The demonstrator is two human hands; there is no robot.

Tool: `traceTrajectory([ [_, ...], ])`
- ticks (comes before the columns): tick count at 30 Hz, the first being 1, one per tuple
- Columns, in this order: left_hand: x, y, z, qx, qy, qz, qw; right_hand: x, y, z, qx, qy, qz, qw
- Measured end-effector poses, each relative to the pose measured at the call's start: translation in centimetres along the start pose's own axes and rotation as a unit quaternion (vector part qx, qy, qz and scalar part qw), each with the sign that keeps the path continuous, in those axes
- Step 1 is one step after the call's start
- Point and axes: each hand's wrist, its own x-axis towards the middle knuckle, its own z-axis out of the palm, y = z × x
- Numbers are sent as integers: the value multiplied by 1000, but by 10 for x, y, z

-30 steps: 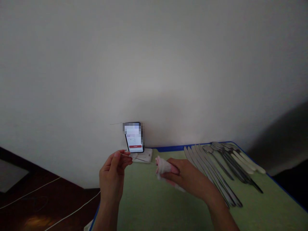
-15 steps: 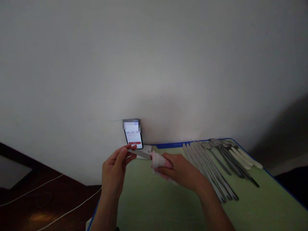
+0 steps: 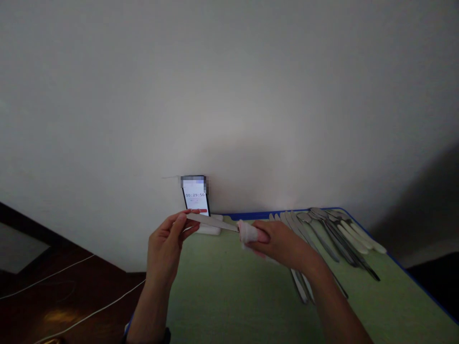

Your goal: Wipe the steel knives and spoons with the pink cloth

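Observation:
My left hand (image 3: 168, 246) pinches one end of a table knife (image 3: 211, 222) that lies level above the near left of the green table (image 3: 233, 301). My right hand (image 3: 283, 246) is closed round a pink-and-white cloth (image 3: 248, 233) that wraps the other part of the knife. Both hands are held in the air just in front of a phone (image 3: 195, 197) with a lit timer screen, which leans against the wall.
A row of knives (image 3: 299, 224), spoons (image 3: 315, 224) and white-handled cutlery (image 3: 362, 239) lies on the table to the right. The phone stands on a white block (image 3: 210, 230). White cables (image 3: 86, 317) run over the dark floor at the left.
The knife has turned from edge-on to flat, showing its blade. My right hand with the cloth slid left along it and then back right. The view shifted slightly.

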Motion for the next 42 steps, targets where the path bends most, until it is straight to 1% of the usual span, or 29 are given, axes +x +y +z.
traceTrajectory([
  [2,0,-3,-2,43,-5,-9,999,3,5,-3,-28,14,-4,999],
  [4,1,-5,-5,85,1,-6,996,5,8,-6,-49,15,-6,999],
  [8,4,-4,-11,135,-6,0,991,9,6,-9,-49,-20,-11,999],
  [11,6,-5,-13,148,-26,-13,989,9,6,-12,-48,-38,-5,998],
  [14,7,-7,-11,154,-40,-17,987,9,9,-15,-45,-37,-2,998],
  [20,4,-10,-2,169,-62,-26,983,11,11,-17,-42,-36,-10,998],
  [22,3,-10,1,169,-71,-30,983,12,10,-16,-43,-39,-15,998],
  [25,1,-6,4,176,-70,-28,981,13,9,-15,-49,-42,-19,998],
  [28,-2,-1,3,188,-81,-7,979,11,10,-15,-46,-39,-16,998],
  [31,-5,3,2,208,-119,7,971,10,9,-14,-29,-43,-20,998],
  [35,-9,7,5,261,-166,33,951,11,0,-9,9,-78,-46,996],
  [39,-12,14,11,306,-155,80,936,11,-10,-7,51,-136,-51,988],
  [42,-13,17,12,326,-155,122,925,11,-13,-6,68,-161,-47,983],
])
